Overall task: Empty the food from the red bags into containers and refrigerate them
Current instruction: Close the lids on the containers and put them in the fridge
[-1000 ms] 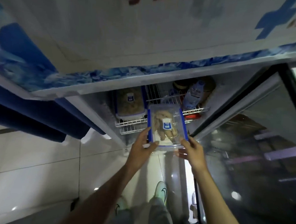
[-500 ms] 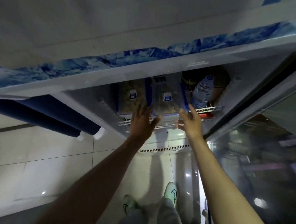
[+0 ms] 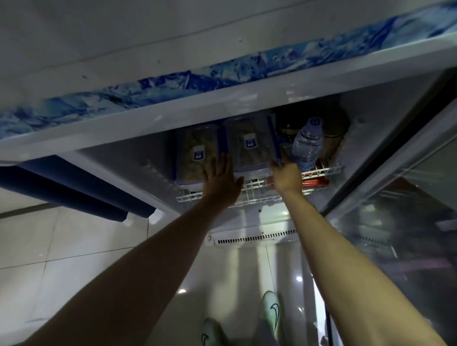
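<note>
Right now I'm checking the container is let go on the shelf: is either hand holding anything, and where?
Neither hand closes on anything. The left hand and right hand lie open against the right container, at its front corners.

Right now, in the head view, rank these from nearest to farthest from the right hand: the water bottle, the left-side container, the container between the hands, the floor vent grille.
1. Container between the hands: right hand touches its blue clip.
2. Water bottle: just right of the hand.
3. Left-side container: beyond the left hand.
4. Vent grille: below the shelf.
</note>
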Motion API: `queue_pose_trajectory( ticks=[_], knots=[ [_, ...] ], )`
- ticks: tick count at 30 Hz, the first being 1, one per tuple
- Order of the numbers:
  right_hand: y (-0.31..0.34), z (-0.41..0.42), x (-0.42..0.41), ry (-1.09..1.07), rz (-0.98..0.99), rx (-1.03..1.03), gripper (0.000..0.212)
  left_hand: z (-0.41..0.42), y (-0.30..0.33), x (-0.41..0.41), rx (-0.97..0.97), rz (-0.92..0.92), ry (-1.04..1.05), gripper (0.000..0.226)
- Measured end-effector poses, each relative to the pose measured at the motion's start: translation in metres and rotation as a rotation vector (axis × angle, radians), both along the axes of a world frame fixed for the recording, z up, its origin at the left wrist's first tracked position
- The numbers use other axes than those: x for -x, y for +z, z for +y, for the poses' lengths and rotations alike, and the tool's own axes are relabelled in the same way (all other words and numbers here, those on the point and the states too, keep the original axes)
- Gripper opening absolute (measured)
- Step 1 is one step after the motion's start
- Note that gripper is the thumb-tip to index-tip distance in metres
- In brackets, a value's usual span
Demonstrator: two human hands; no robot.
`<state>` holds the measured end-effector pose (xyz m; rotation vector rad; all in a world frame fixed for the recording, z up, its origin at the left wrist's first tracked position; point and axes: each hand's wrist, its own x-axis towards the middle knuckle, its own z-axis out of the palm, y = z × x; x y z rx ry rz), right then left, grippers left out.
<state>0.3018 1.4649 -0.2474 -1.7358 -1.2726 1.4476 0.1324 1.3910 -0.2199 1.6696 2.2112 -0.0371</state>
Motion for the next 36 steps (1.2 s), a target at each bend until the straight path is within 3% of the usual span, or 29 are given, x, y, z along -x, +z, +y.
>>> queue_pose_trajectory(
  ticks=[4, 7, 11, 15, 24, 30, 36],
  knots=[
    [0.013, -0.005, -0.005, 0.155, -0.096, 0.018, 0.040, -0.017, 0.000, 0.005, -0.080, -0.012, -0.064, 0.082],
    [0.031, -0.036, -0.011, 0.268, -0.189, -0.107, 0.035, -0.049, 0.007, 0.007, -0.083, -0.014, -0.125, 0.081],
    [0.058, -0.105, -0.022, 0.368, -0.287, -0.251, 0.061, -0.106, 0.018, 0.001, -0.110, -0.001, -0.159, 0.076],
    [0.082, -0.179, -0.031, 0.448, -0.408, -0.321, 0.052, -0.183, 0.033, -0.010, -0.148, -0.044, -0.119, 0.068],
    [0.111, -0.346, -0.054, 0.609, -0.647, -0.406, 0.034, -0.356, 0.060, -0.025, -0.214, 0.085, -0.210, 0.052],
    [0.116, -0.445, -0.091, 0.503, -0.674, -0.398, 0.030, -0.444, 0.063, -0.025, -0.192, 0.082, -0.182, 0.036],
    [0.098, -0.545, -0.153, 0.216, -0.594, -0.183, 0.029, -0.491, 0.069, -0.043, -0.226, 0.056, -0.243, 0.037]
  ],
)
